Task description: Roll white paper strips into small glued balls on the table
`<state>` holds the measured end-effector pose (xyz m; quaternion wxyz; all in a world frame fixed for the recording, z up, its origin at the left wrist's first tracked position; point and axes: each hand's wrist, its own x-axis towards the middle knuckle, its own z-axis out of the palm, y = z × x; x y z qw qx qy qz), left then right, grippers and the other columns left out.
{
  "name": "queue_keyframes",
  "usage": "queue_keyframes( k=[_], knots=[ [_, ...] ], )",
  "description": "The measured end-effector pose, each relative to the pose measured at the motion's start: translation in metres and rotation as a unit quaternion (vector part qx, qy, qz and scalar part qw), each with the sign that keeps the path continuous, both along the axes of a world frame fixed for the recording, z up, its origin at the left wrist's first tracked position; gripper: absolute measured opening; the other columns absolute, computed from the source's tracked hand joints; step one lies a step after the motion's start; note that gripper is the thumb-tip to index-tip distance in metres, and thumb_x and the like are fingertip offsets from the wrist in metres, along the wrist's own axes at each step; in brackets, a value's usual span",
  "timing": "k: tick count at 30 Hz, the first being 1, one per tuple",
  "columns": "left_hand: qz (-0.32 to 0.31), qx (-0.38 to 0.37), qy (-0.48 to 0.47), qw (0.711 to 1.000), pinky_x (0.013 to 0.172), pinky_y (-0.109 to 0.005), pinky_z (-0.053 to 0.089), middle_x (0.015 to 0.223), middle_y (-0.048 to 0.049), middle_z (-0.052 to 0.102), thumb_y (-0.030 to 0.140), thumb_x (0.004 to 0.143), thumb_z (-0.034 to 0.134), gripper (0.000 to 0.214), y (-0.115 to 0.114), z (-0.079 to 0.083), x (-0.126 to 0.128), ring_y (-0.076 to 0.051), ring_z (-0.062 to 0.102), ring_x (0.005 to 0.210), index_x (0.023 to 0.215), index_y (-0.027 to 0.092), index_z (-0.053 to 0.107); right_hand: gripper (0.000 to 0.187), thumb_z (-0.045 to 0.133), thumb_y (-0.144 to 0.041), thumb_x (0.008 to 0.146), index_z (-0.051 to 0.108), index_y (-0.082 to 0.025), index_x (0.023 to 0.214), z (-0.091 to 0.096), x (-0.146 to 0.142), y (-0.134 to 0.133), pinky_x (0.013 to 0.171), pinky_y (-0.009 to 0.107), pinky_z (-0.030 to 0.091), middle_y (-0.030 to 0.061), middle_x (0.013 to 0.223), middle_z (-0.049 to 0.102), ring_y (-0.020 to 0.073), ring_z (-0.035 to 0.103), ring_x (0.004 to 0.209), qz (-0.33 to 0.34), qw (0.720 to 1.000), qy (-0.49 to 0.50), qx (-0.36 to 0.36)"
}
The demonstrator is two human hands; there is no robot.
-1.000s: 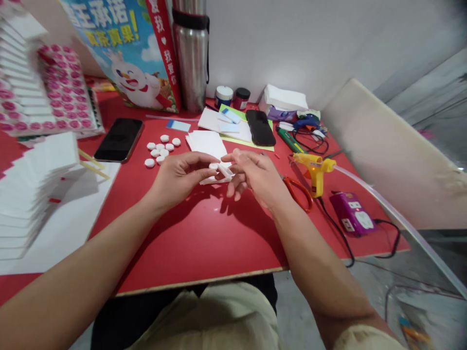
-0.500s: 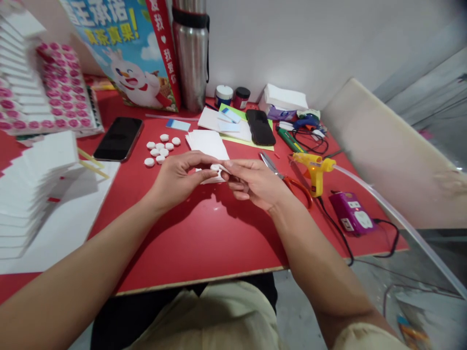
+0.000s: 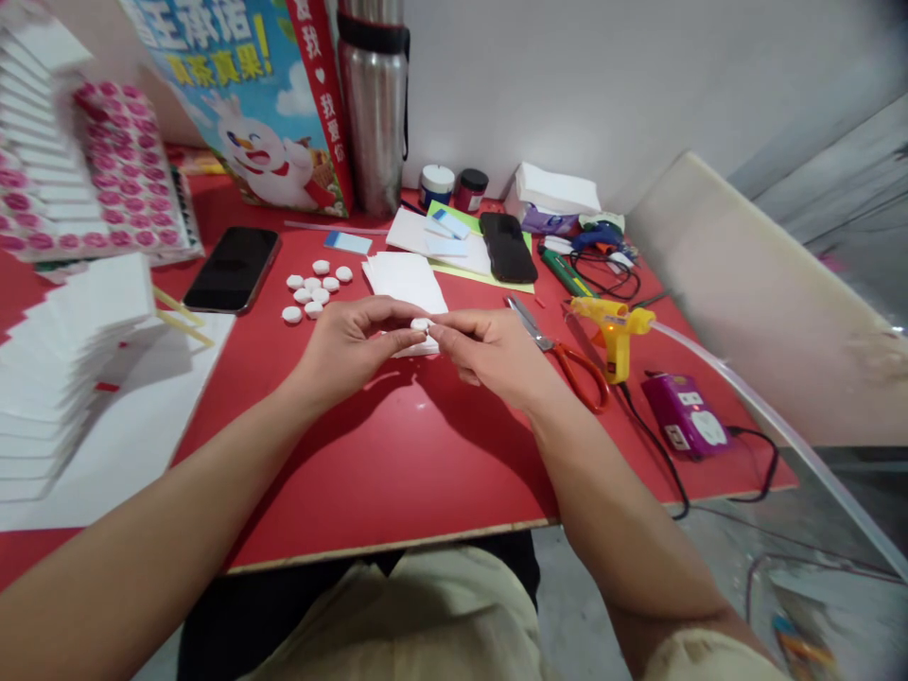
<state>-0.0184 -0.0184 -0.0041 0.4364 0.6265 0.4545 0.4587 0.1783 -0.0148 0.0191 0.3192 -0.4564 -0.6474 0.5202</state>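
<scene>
Between the fingertips of both hands is a small white rounded piece (image 3: 421, 324), much like the loose ones on the table. My left hand (image 3: 358, 340) pinches it from the left with thumb and fingers. From the right, my right hand (image 3: 482, 345) closes thumb and forefinger on its edge. Just behind the hands lies a stack of white paper sheets (image 3: 406, 279), partly hidden by them. Several white rounded pieces (image 3: 306, 289) sit in a loose group left of the stack.
Right of my hands lie orange-handled pliers (image 3: 578, 374), a yellow glue gun (image 3: 611, 331) and a purple power box (image 3: 685, 416). Phones (image 3: 233, 270) (image 3: 507, 248), a steel flask (image 3: 373, 123) and a bag (image 3: 262, 104) stand or lie farther back. Fanned white card (image 3: 63, 378) fills the left.
A thin white strip held out by my right hand no longer shows. My right fingers have come in against the white piece. My left hand stays nearly still.
</scene>
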Motion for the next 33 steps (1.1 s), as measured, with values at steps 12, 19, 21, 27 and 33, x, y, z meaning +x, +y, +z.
queue_keyframes(
  k=[12,19,21,27,33],
  knots=[
    [0.026,-0.108,-0.104,0.988,0.083,-0.037,0.061,0.092,-0.0085,0.081,0.035,0.068,0.091,0.030,-0.006,0.010,0.012,-0.025,0.075,0.087,0.090,0.017,0.082,0.021,0.064,-0.025,0.091,0.074,-0.016,0.075,-0.004,-0.005,-0.006,0.057,0.026,0.035,-0.0007,0.062,0.064,0.0103,0.049,0.056,-0.096,0.960,-0.147,0.217],
    [0.054,-0.120,-0.156,0.979,0.081,-0.038,0.062,0.086,-0.0065,0.079,0.036,0.065,0.093,0.033,-0.006,0.002,0.017,-0.022,0.074,0.082,0.088,0.017,0.081,0.022,0.056,-0.020,0.096,0.068,-0.017,0.078,-0.010,-0.011,-0.014,0.070,0.031,0.037,0.0058,0.077,0.071,0.0164,0.059,0.071,-0.094,0.878,-0.272,0.384],
    [0.057,-0.117,-0.156,0.979,0.081,-0.038,0.062,0.088,-0.0068,0.079,0.037,0.065,0.093,0.034,-0.005,-0.001,0.016,-0.022,0.074,0.083,0.090,0.017,0.080,0.021,0.055,-0.022,0.097,0.067,-0.017,0.079,-0.010,-0.011,-0.015,0.069,0.031,0.037,0.0058,0.077,0.071,0.0172,0.059,0.072,-0.102,0.873,-0.281,0.385],
    [0.040,-0.103,-0.142,0.984,0.080,-0.039,0.062,0.090,-0.0082,0.080,0.042,0.066,0.092,0.038,-0.004,-0.004,0.011,-0.024,0.075,0.085,0.092,0.017,0.080,0.020,0.053,-0.021,0.098,0.066,-0.018,0.083,-0.011,-0.012,-0.017,0.070,0.031,0.040,0.0077,0.083,0.072,0.0188,0.062,0.078,-0.097,0.861,-0.294,0.404],
    [0.022,-0.111,-0.153,0.982,0.078,-0.037,0.061,0.084,-0.0060,0.078,0.038,0.062,0.094,0.037,-0.003,-0.007,0.009,-0.022,0.074,0.079,0.084,0.016,0.075,0.018,0.052,-0.019,0.098,0.067,-0.017,0.089,-0.009,-0.007,-0.015,0.073,0.029,0.043,0.0078,0.087,0.073,0.0180,0.064,0.079,-0.041,0.873,-0.261,0.411]
  ],
)
